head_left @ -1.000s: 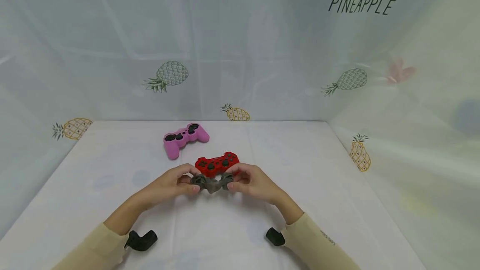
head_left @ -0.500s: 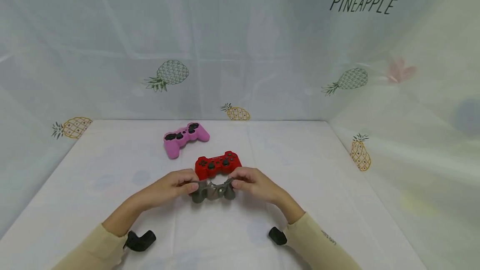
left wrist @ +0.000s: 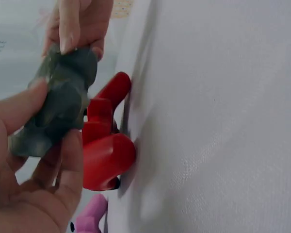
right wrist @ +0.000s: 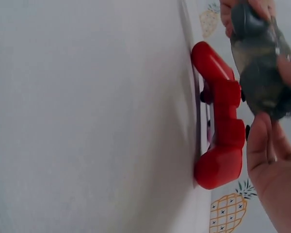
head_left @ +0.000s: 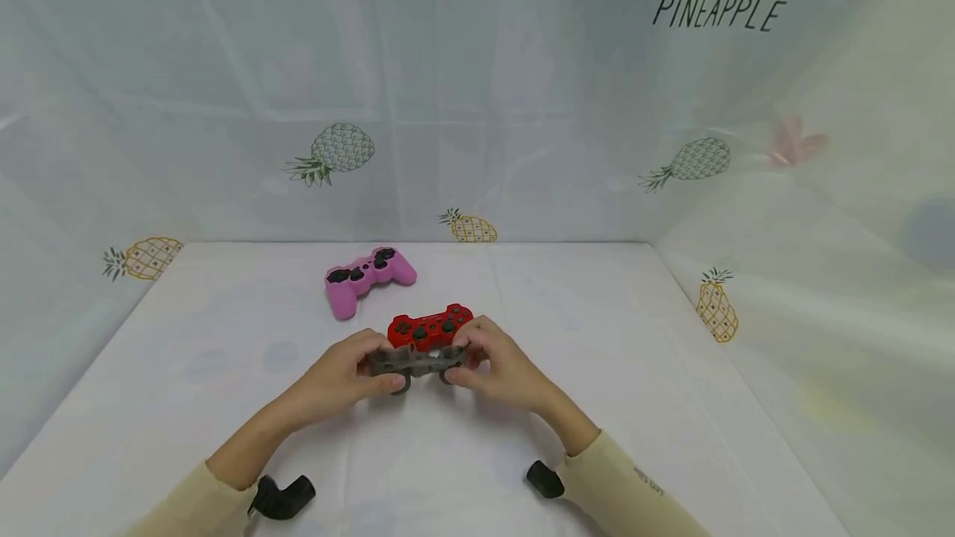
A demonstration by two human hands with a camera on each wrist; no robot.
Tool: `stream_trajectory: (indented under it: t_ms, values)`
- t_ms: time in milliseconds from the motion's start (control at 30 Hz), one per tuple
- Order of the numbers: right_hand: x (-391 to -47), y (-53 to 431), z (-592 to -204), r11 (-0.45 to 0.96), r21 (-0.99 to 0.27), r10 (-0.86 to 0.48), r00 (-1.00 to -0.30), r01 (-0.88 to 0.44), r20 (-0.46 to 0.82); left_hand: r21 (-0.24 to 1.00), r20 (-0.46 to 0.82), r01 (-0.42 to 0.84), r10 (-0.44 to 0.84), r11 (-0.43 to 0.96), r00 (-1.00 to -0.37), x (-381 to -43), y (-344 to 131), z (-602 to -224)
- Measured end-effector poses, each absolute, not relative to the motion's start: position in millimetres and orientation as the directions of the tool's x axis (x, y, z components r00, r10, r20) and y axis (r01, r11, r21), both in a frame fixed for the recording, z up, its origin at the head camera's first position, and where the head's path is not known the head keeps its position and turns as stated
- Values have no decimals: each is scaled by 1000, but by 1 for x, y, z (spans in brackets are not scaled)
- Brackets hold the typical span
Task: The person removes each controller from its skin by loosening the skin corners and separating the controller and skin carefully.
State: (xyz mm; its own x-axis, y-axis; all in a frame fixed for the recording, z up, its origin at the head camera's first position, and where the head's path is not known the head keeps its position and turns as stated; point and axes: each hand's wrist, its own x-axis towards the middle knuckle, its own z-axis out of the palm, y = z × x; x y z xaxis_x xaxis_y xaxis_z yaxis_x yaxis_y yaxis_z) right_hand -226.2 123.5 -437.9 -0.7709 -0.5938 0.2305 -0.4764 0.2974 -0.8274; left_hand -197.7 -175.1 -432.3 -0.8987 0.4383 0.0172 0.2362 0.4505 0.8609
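The grey controller-shaped piece (head_left: 422, 364) is held between my left hand (head_left: 339, 379) and right hand (head_left: 501, 365), each gripping one end, near the red controller (head_left: 428, 330).

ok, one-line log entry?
left hand: holds gray piece; right hand: holds same; red controller: on table; pink controller: farther back

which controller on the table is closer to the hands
The red controller, just beyond the left hand and right hand, which hold the grey translucent piece; the pink controller lies farther back, to the person's left.
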Motion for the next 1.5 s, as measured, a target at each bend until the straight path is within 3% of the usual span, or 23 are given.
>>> stream_trajectory:
  t_ms: [100, 367, 700, 867, 1200, 1500]
  values:
    - [-225, 121, -439, 316, -820, -522, -809, -477, 270, 887, -15, 165, 384, 431, -923, -194, -173, -430]
    - [-222, 120, -440, 307, -853, -456, -852, -422, 257, 941, -14, 129, 418, 312, -909, -191, -169, -426]
    - [-221, 127, -432, 346, -823, -550, -808, -450, 211, 930, -5, 111, 313, 351, -950, -191, -173, -430]
    - [-222, 132, -428, 414, -833, -548, -831, -368, 95, 921, 4, 114, 283, 373, -959, -191, -178, -426]
    - [-222, 143, -419, 524, -806, -493, -870, -273, -26, 916, 39, 179, 366, 359, -930, -192, -186, -419]
    - [-223, 140, -422, 459, -847, -509, -861, -268, -3, 927, 34, 162, 353, 339, -935, -190, -185, -421]
